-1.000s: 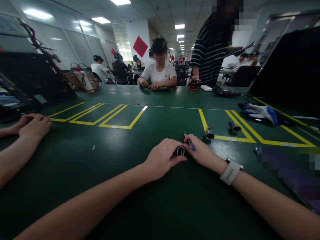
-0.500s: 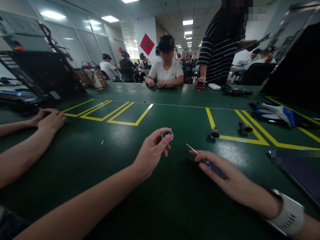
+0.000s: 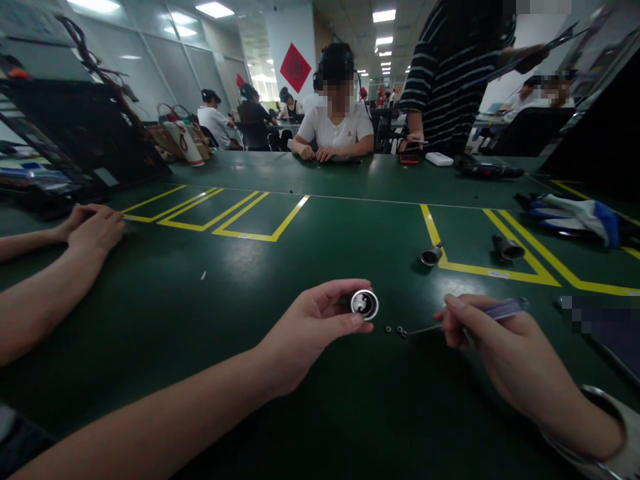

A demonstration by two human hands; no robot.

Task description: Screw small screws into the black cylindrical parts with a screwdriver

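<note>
- Holding a round metal shell (image 3: 360,305) in the head view, the left hand (image 3: 307,333) pinches it between thumb and curled fingers, its open end facing the camera and some pale parts showing inside.
- The right hand (image 3: 505,357), well apart to the right, grips a screwdriver (image 3: 505,308) by its purple handle, fingers closed round it, the thin shaft pointing left towards the shell.
- Small dark nuts (image 3: 388,329) lie on the bench (image 3: 320,427) between the two hands, just right of the left thumb; the screwdriver's tip is at the rightmost, though whether they touch I cannot tell.
- Beyond the right hand, one metal fitting (image 3: 431,256) lies at the yellow tape (image 3: 493,273) and a second fitting (image 3: 509,249) inside its outline.
- Blue-and-white gloves (image 3: 575,217) lie farther right.
- At far left, a co-worker's hands (image 3: 95,230) rest near another taped outline; what they hold is hidden.
</note>
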